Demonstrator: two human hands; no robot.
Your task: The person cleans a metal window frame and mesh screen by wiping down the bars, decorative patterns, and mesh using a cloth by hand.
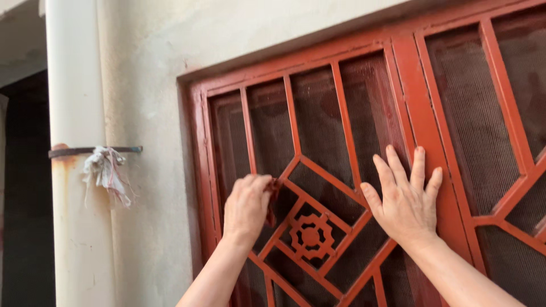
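A red-painted metal window grille (pixel 424 113) with diagonal bars, a gear-shaped ornament (pixel 311 236) and dark mesh behind it fills the right of the view. My left hand (pixel 245 207) is closed around a small dark reddish cloth (pixel 273 199) and presses it against the grille's bars, left of the ornament. Further right, my right hand (pixel 405 196) lies flat with fingers spread on the mesh and the thick upright frame bar.
A white drainpipe (pixel 77 170) runs down the left, held by a rusty clamp (pixel 94 150) with a rag tied to it. Plastered grey wall (pixel 148 113) lies between pipe and window. A dark opening is at the far left.
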